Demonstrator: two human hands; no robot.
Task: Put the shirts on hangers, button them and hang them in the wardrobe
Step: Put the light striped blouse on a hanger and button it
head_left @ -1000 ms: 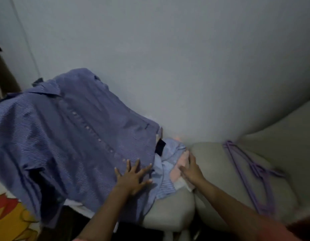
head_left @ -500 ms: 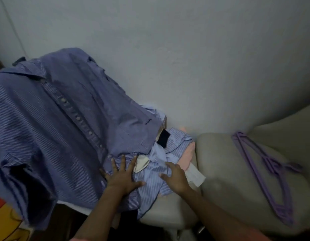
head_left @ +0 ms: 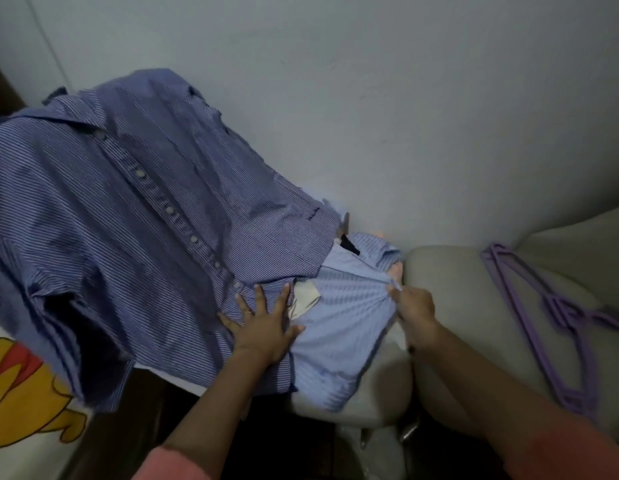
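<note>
The dark shirt [head_left: 138, 216] lies spread front-up on the left, buttoned down its placket, draped over something hidden beneath it and hanging off the near edge. The left hand [head_left: 263, 327] lies flat on its hem, fingers straight and spread. Just right of it the pale shirt [head_left: 342, 306] sits crumpled on the sofa [head_left: 450, 282], partly tucked under the dark one; the right hand [head_left: 413, 306] pinches a fold of it at the right edge, fingers curled, and the cloth fans into tight pleats toward that grip. Both shirts look like thin woven cotton: light, limp, with no stiffness except at collar and placket, so they will sag and slide from any single hold. A pinch at one edge, I judge, only bunches the cloth; the collar or the shoulder seams would be the better hold for lifting it free and slipping a hanger in. A scrap of pink cloth [head_left: 394, 270] shows behind the pale shirt; whether it is a third shirt I cannot tell. So two shirts for certain. The purple hangers [head_left: 543, 327] lie in a heap on the sofa to the right, well apart from the hands; several overlap and the exact count is unclear.
</note>
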